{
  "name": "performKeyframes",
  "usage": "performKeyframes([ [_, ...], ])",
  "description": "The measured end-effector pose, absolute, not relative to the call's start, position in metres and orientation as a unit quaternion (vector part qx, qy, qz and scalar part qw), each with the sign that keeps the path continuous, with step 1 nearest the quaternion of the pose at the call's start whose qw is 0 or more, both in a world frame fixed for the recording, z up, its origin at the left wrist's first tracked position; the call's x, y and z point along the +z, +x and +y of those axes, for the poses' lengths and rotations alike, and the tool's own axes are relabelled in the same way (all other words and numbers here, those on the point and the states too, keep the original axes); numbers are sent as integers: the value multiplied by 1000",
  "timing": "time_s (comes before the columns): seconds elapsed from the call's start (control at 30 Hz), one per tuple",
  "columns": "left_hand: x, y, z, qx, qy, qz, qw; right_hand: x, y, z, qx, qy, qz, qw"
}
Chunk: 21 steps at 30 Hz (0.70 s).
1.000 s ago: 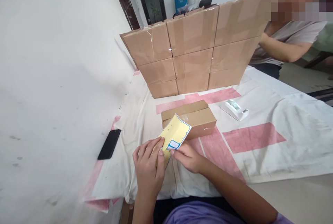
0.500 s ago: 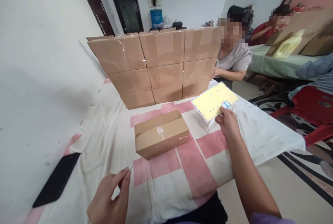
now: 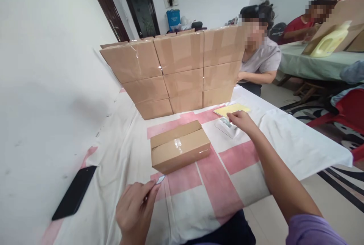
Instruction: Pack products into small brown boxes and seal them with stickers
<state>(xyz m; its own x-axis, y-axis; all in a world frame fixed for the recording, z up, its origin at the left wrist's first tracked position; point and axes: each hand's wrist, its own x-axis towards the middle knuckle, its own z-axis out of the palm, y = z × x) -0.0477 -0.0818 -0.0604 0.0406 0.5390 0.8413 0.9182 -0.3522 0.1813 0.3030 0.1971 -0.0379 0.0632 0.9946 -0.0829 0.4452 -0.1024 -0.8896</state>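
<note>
My left hand [image 3: 139, 205], at the near edge of the table, pinches a small pale label with a blue border [image 3: 160, 179] between thumb and fingertips. Just beyond it lies a closed brown cardboard box [image 3: 180, 148], with clear tape across its top flaps. My right hand [image 3: 241, 120] reaches out to the right with fingers closed at the near edge of a yellow sheet [image 3: 231, 109], which is tilted nearly flat. Below those fingers, a small white folded holder [image 3: 227, 128] with something greyish inside rests on the cloth.
A wall of stacked cardboard boxes [image 3: 182, 70] stands at the back of the table. A black phone [image 3: 74, 193] lies at the left. A co-worker [image 3: 260, 61] sits behind the boxes. Farther right are a yellow jug [image 3: 331, 42] and a red chair [image 3: 351, 114].
The yellow sheet has gone from raised and facing me to nearly flat, uncovering more of the white holder. My left hand has moved right and up towards the box, showing the label more clearly.
</note>
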Motion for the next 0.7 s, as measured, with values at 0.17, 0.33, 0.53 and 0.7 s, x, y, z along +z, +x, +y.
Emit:
performKeyframes([
  [0.17, -44, -34, -66, -384, -754, -455, 278, -17, 239, 111, 634, -287, -669, 261],
  [0.33, -31, -14, -56, -350, -792, -405, 295, -25, 194, 65, 751, -173, -632, 84],
  [0.53, -42, -1, -36, -309, -809, -402, 297, -50, 199, 80, 724, -111, -663, 153],
  [0.7, -47, -9, -3, -226, -751, -563, 261, -46, 250, 122, 644, -181, -670, 322],
])
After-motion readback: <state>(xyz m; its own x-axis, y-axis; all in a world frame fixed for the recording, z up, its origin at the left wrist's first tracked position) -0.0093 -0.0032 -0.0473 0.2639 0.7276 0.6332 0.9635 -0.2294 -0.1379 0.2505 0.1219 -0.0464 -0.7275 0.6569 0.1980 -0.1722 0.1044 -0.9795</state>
